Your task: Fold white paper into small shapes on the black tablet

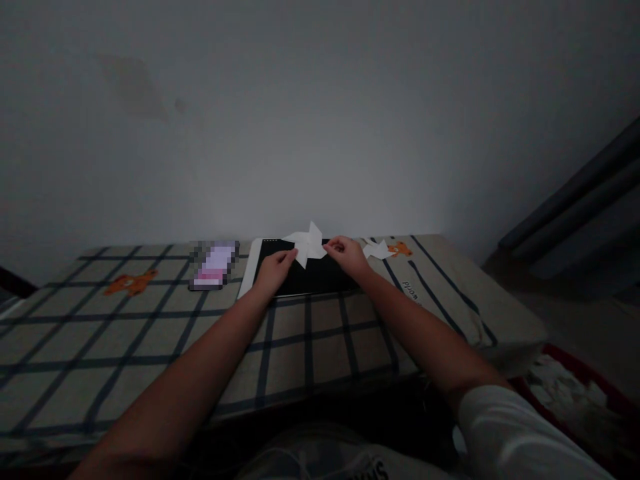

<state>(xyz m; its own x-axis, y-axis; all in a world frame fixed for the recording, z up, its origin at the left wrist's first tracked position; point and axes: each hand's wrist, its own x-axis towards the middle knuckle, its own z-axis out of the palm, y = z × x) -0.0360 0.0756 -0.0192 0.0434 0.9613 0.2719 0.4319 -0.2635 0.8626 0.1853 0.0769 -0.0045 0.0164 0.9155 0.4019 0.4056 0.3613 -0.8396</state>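
A white folded paper shape (309,244), like a pinwheel, is held above a black tablet (305,277) with a white rim. My left hand (276,269) pinches the shape's left lower point, fingers closed on it. My right hand (345,255) grips its right side, fingers curled. Both arms reach forward over a checked cloth (150,333).
A second small white folded paper (378,250) lies right of the tablet, next to an orange bear print (400,250). A blurred-out phone (215,265) lies left of the tablet. A plain wall stands behind. A red-rimmed basket (575,393) sits low right.
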